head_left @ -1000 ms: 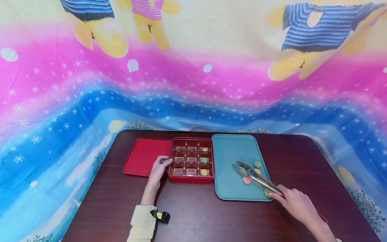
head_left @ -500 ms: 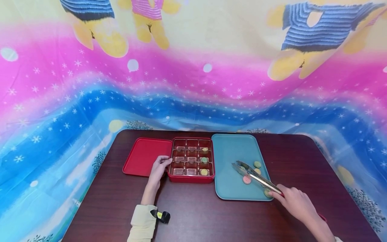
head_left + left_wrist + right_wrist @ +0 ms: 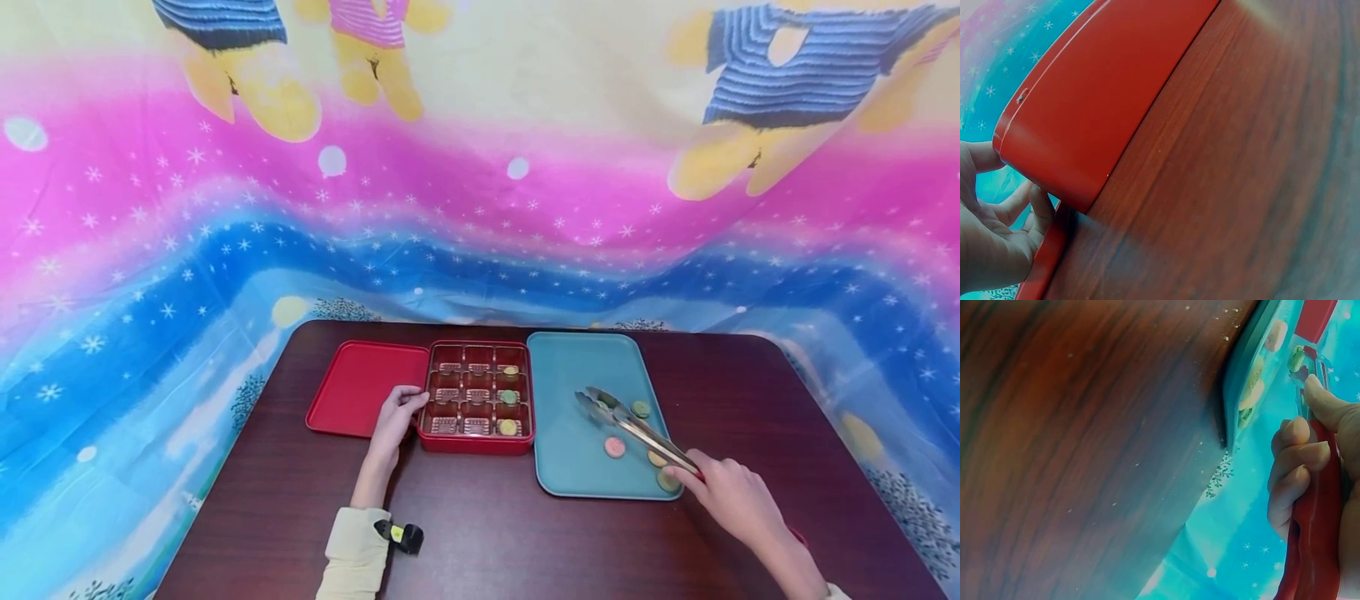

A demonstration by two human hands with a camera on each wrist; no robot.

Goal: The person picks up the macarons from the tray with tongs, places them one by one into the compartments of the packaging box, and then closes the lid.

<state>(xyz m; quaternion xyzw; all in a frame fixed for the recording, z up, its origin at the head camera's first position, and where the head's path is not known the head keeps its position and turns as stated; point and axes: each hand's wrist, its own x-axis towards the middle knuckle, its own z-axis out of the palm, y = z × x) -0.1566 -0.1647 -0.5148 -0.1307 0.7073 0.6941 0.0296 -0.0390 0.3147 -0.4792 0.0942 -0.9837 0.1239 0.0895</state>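
Observation:
My right hand (image 3: 738, 500) grips red-handled metal tongs (image 3: 645, 432) over the teal tray (image 3: 566, 471). Between the tong tips sits a green macaron (image 3: 1296, 358), clearest in the right wrist view. Around the tongs on the tray are a pink macaron (image 3: 615, 447), a green macaron (image 3: 641, 409), a partly covered yellow macaron (image 3: 657, 457) and another green macaron (image 3: 667, 480). My left hand (image 3: 393, 421) holds the left side of a red box (image 3: 476, 445), thumb and fingers at its corner in the left wrist view. The box's right column carries two yellow macarons (image 3: 507, 427) and a green one (image 3: 507, 397).
A clear divided insert (image 3: 477, 396) fills the box. Left of it lies a flat red lid (image 3: 363, 387), partly behind my left hand. Everything stands on a dark wooden table (image 3: 480, 525) before a patterned cloth backdrop (image 3: 480, 200). Crumbs dot the wood in the right wrist view.
The tong tips have shifted slightly away from me, up from the tray, with the green macaron between them. The tongs now cover the spot where a yellow macaron showed. My left hand stays put.

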